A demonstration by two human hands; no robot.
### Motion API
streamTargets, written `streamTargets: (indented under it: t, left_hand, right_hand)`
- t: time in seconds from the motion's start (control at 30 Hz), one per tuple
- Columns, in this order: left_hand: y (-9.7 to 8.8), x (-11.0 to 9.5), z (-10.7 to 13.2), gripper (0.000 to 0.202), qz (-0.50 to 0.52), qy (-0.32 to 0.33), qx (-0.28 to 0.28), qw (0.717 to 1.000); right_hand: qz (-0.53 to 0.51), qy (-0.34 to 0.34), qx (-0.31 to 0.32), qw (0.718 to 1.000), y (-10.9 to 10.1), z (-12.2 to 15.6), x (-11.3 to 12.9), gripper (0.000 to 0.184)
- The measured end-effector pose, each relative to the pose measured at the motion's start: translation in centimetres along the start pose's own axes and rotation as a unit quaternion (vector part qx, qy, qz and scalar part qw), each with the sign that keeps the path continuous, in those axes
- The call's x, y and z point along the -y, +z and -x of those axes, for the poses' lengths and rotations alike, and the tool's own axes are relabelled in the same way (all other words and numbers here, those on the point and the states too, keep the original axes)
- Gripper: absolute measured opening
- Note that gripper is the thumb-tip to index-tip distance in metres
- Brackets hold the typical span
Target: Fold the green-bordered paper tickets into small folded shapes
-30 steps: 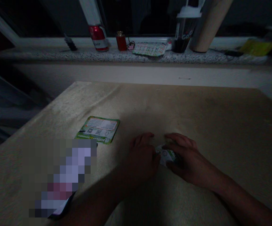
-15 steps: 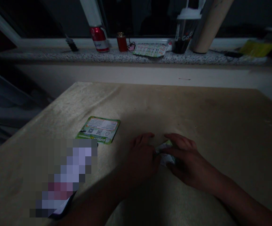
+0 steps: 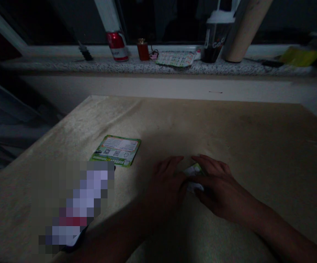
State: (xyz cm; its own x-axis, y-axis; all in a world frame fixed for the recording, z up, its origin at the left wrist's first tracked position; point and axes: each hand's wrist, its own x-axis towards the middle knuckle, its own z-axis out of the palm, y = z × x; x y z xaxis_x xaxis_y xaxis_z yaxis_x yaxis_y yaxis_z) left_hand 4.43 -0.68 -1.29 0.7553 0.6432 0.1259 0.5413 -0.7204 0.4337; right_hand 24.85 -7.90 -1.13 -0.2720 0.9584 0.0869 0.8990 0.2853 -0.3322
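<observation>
A small green-and-white piece of printed paper (image 3: 193, 170), seemingly folded, lies on the table between my two hands and is partly covered by them. My left hand (image 3: 167, 184) is at its left side, thumb and index finger closed on the near part, the other fingers curled toward the table. From the right, my right hand (image 3: 216, 184) grips the same paper, with its index finger reaching across to the left fingertips. Dim light hides exactly how the fingertips meet the paper.
A green printed card (image 3: 117, 150) lies left of my hands. Nearer me on the left is a phone (image 3: 79, 204), blurred out. On the windowsill stand a red can (image 3: 117, 45), a red lighter-like item (image 3: 142, 50), a lidded cup (image 3: 216, 38) and a cardboard tube (image 3: 246, 33).
My fingers have shifted slightly on the paper, so more of its upper green part shows. Both hands stay in nearly the same place. The card and phone have not moved.
</observation>
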Motion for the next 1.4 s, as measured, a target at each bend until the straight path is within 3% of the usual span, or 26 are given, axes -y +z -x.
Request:
streamTargets:
  t: [0.13, 0.6, 0.83, 1.4]
  left_hand:
    - [0.1, 0.4, 0.6, 0.023, -0.005, 0.015, -0.014, 1.0]
    - [1.0, 0.1, 0.3, 0.03, -0.027, -0.023, -0.025, 0.999]
    - [1.7, -0.2, 0.1, 0.048, -0.036, -0.032, -0.038, 0.998]
    - [-1.0, 1.1, -1.2, 0.02, 0.047, -0.08, 0.057, 0.994]
  right_hand:
    - [0.001, -0.003, 0.006, 1.0, 0.0, 0.2, 0.0, 0.049]
    - [-0.036, -0.006, 0.018, 0.999, -0.6, -0.2, 0.1, 0.054]
    - [-0.048, -0.01, 0.015, 0.999, -0.5, -0.1, 0.0, 0.051]
    - [-0.011, 0.003, 0.0, 1.0, 0.3, -0.3, -0.4, 0.05]
